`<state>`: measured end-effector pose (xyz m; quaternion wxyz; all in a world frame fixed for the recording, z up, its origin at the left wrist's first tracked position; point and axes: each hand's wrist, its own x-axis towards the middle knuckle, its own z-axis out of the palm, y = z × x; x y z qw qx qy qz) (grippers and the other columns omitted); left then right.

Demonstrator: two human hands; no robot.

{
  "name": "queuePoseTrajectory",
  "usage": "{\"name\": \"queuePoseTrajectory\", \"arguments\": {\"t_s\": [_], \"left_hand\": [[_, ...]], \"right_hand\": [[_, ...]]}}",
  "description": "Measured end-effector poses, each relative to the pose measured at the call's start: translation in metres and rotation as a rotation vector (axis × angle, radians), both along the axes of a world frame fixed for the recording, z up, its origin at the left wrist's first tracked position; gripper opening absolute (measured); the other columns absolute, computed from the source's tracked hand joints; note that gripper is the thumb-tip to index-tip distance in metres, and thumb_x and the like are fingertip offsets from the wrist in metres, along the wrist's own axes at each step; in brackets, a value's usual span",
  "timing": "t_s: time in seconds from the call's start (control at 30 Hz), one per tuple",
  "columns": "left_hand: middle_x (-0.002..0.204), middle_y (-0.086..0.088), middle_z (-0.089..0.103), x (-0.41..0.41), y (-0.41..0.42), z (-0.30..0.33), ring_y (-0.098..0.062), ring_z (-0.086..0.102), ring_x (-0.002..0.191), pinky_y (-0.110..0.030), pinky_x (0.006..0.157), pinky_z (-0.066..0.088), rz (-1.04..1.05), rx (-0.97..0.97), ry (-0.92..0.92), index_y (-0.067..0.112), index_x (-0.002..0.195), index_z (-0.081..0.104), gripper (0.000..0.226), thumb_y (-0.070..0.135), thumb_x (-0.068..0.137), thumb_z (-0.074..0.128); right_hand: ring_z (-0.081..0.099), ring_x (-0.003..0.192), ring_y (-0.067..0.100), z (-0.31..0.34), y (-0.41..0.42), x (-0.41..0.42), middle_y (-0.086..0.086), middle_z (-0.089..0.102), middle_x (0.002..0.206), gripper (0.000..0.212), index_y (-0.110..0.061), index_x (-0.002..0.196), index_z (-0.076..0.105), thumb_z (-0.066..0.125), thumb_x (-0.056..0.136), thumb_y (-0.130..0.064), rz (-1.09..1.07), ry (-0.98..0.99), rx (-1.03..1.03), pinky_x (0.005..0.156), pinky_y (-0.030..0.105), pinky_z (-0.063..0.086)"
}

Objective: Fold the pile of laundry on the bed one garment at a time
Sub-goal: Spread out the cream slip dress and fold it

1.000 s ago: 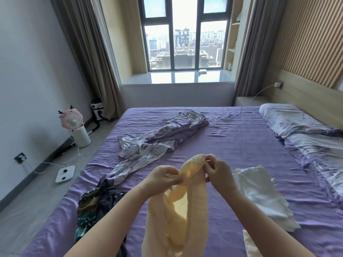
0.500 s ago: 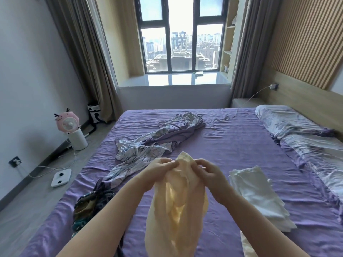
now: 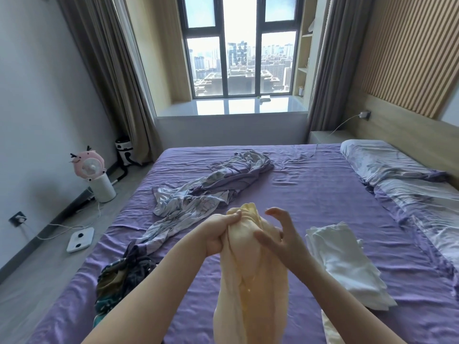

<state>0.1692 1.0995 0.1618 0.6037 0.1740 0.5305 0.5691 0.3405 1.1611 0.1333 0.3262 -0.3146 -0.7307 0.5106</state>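
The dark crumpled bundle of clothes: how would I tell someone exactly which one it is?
Start from the purple bed. Look to its near left edge, just left of the person's left forearm: the dark crumpled bundle lies there. Unlike the pale floral cloth farther up the bed and the white folded stack on the right, it is dark teal and unfolded.

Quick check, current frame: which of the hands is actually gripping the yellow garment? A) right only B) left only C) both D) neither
B: the left hand has its fingers curled around the top of the yellow garment, while the right hand is spread open beside it, fingers apart.
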Motion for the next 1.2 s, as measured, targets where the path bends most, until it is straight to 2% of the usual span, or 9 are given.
{"name": "queuePoseTrajectory", "arguments": {"t_s": [0.1, 0.2, 0.27, 0.4, 0.53, 0.63, 0.87, 1.0, 1.2], "left_hand": [[0.072, -0.014, 0.071, -0.004, 0.003, 0.0, -0.02, 0.07, 0.062, -0.029, 0.06, 0.056, 0.055, -0.064, -0.084, 0.0, 0.09, 0.063, 0.034, 0.021, 0.102, 0.039], [0.073, -0.014, 0.072, -0.007, 0.003, -0.003, -0.022, 0.07, 0.063, -0.027, 0.056, 0.057, 0.073, -0.093, -0.129, -0.001, 0.082, 0.072, 0.047, 0.031, 0.099, 0.042], [0.08, -0.013, 0.07, -0.008, 0.002, -0.01, -0.021, 0.067, 0.066, -0.026, 0.06, 0.054, 0.08, -0.122, 0.11, -0.003, 0.095, 0.07, 0.043, 0.034, 0.097, 0.049], [0.1, -0.004, 0.064, -0.012, -0.007, -0.023, -0.015, 0.06, 0.088, -0.028, 0.078, 0.05, 0.231, -0.011, 1.037, 0.011, 0.105, 0.061, 0.028, 0.028, 0.084, 0.071], [0.101, 0.004, 0.068, 0.0, -0.012, -0.019, -0.007, 0.063, 0.096, -0.023, 0.087, 0.049, -0.157, 0.241, 1.111, 0.017, 0.106, 0.065, 0.038, 0.029, 0.074, 0.081], [0.085, 0.001, 0.066, 0.005, -0.005, -0.019, -0.013, 0.059, 0.079, -0.03, 0.076, 0.046, -0.099, 0.228, 1.247, 0.006, 0.095, 0.068, 0.025, 0.022, 0.077, 0.077], [0.065, 0.004, 0.049, -0.002, 0.001, 0.001, -0.008, 0.044, 0.058, -0.022, 0.052, 0.035, -0.044, 0.201, 0.707, 0.009, 0.088, 0.063, 0.02, 0.027, 0.095, 0.056], [0.063, 0.0, 0.047, 0.004, 0.017, 0.012, -0.008, 0.043, 0.049, -0.019, 0.042, 0.033, 0.045, 0.181, 0.502, 0.01, 0.089, 0.058, 0.02, 0.027, 0.098, 0.05], [0.064, 0.002, 0.064, 0.003, 0.019, 0.013, -0.007, 0.056, 0.055, -0.02, 0.049, 0.044, 0.075, 0.221, 0.545, 0.01, 0.086, 0.069, 0.015, 0.022, 0.091, 0.062]], "right_hand": [[0.053, 0.106, 0.001, -0.004, -0.002, 0.004, -0.012, 0.055, 0.119, 0.049, -0.026, 0.113, 0.055, 0.082, 0.071, -0.028, 0.124, -0.091, 0.152, 0.089, 0.019, 0.042], [0.061, 0.087, 0.004, -0.004, -0.002, 0.001, -0.004, 0.069, 0.094, 0.017, -0.021, 0.086, 0.07, 0.08, 0.074, -0.015, 0.03, -0.017, 0.158, 0.079, 0.016, 0.044], [0.057, 0.067, 0.002, -0.003, 0.001, 0.0, -0.001, 0.069, 0.074, 0.012, -0.027, 0.074, 0.07, 0.078, 0.076, -0.019, -0.049, -0.016, 0.095, 0.065, 0.014, 0.043], [0.059, 0.065, 0.003, 0.002, 0.014, -0.002, -0.004, 0.07, 0.069, 0.004, -0.019, 0.076, 0.074, 0.074, 0.08, -0.021, -0.09, 0.005, 0.006, 0.063, 0.018, 0.045], [0.064, 0.073, 0.014, 0.005, 0.021, -0.009, 0.009, 0.072, 0.079, 0.009, -0.012, 0.084, 0.075, 0.071, 0.083, -0.019, -0.036, 0.043, -0.144, 0.07, 0.032, 0.051], [0.065, 0.076, 0.01, 0.007, 0.028, -0.01, 0.005, 0.073, 0.082, 0.007, -0.015, 0.088, 0.074, 0.07, 0.083, -0.018, 0.013, 0.044, -0.164, 0.067, 0.021, 0.051], [0.064, 0.092, 0.015, 0.011, 0.059, 0.008, -0.002, 0.067, 0.095, 0.019, -0.015, 0.101, 0.062, 0.067, 0.084, -0.009, -0.112, -0.241, 0.189, 0.079, 0.02, 0.046], [0.061, 0.099, 0.009, 0.014, 0.041, 0.007, -0.009, 0.069, 0.099, 0.016, -0.02, 0.098, 0.07, 0.07, 0.083, -0.018, -0.056, -0.139, 0.331, 0.089, 0.025, 0.046], [0.061, 0.083, 0.012, 0.019, 0.022, -0.007, -0.003, 0.068, 0.084, 0.009, -0.012, 0.085, 0.073, 0.074, 0.08, -0.019, -0.067, -0.117, 0.427, 0.075, 0.014, 0.041]]}}
